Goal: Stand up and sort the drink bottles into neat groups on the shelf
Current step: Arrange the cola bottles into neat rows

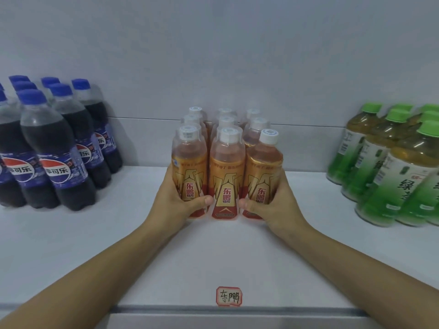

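Several orange energy-drink bottles (226,162) with white caps stand upright in a tight block of three rows at the middle of the white shelf (228,252). My left hand (175,203) wraps the front left bottle, its thumb across the label. My right hand (268,203) wraps the front right bottle the same way. The front middle bottle stands between my thumbs. Dark cola bottles (54,143) with blue caps stand grouped at the left. Green tea bottles (389,167) with green caps stand grouped at the right.
A small red-edged handwritten label (229,296) is stuck near the shelf's front edge, below the orange block. The shelf's back wall (218,55) rises close behind the bottles. Bare shelf gaps separate the three groups.
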Demonstrator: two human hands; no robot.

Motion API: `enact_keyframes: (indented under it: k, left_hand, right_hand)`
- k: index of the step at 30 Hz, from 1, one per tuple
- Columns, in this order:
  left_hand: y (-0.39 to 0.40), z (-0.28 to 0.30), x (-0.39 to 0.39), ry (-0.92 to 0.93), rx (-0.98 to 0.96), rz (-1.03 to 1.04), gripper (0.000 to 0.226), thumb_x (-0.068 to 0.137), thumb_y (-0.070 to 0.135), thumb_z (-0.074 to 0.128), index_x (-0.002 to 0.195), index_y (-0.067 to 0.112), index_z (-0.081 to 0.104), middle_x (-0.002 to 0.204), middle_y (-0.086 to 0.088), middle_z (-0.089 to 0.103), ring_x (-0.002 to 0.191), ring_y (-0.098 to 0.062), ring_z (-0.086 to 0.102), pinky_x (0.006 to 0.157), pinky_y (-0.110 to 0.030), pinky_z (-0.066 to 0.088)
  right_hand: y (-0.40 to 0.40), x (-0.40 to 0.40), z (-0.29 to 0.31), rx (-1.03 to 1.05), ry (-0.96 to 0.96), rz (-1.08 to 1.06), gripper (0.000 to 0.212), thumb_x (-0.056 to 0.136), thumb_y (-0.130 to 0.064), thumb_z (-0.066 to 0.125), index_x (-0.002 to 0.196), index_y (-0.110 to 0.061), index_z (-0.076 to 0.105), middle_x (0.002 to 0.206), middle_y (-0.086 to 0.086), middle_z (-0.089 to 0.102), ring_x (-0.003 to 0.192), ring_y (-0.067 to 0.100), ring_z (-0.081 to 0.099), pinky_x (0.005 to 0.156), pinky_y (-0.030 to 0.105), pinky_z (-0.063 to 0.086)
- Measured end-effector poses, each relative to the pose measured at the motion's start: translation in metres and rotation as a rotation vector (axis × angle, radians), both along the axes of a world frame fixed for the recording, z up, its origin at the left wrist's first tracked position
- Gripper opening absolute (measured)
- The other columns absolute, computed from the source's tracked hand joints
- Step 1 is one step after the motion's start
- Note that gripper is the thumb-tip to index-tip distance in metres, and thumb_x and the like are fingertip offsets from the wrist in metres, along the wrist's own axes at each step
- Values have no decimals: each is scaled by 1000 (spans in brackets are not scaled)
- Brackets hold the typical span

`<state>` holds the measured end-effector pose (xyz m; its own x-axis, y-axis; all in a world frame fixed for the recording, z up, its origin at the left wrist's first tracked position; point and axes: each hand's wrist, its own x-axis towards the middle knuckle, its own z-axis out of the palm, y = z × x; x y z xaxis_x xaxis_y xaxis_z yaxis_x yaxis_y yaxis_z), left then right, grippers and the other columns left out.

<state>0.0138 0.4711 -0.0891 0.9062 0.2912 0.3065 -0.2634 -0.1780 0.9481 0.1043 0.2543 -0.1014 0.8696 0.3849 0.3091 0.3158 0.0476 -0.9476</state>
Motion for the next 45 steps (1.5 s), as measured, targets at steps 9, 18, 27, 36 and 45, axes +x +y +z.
enact_keyframes:
  k: [9, 18, 27, 36, 45]
  left_hand:
    - [-1, -5, -1, 5, 113, 108, 113, 54, 8, 101, 146, 23, 35, 124, 7, 69, 112, -13, 70, 79, -30, 62]
    - [-2, -9, 0, 54, 207, 198, 113, 54, 26, 102, 144, 31, 34, 120, 18, 67, 107, -2, 67, 71, -12, 56]
    - [6, -11, -3, 161, 271, 186, 81, 63, 23, 97, 131, 32, 52, 115, 14, 73, 102, -7, 72, 94, -39, 60]
    - [4, -9, -5, 186, 309, 197, 82, 64, 25, 97, 132, 32, 51, 116, 14, 72, 103, -7, 72, 95, -41, 59]
    - [-6, -1, -27, 267, 347, 171, 89, 64, 55, 90, 139, 31, 47, 124, 15, 70, 110, -9, 69, 102, -45, 54]
  right_hand:
    - [4, -8, 0, -65, -24, -136, 113, 47, -14, 102, 140, -27, 40, 115, -13, 70, 105, 8, 71, 91, 42, 60]
    - [11, -12, 3, -155, -73, -276, 115, 45, -33, 103, 142, -33, 40, 114, -18, 68, 97, -3, 68, 83, 20, 55]
    - [-17, 1, -2, -249, -57, -83, 91, 65, -10, 94, 140, -29, 45, 112, -18, 68, 99, -11, 65, 87, 15, 53]
    - [-14, 3, -8, -295, -44, -109, 72, 64, -19, 96, 123, -32, 56, 105, -20, 71, 95, -9, 65, 88, 21, 53]
    - [-29, -43, 16, -395, -129, -175, 110, 70, -25, 94, 154, -23, 23, 146, -19, 44, 125, -14, 46, 103, 12, 34]
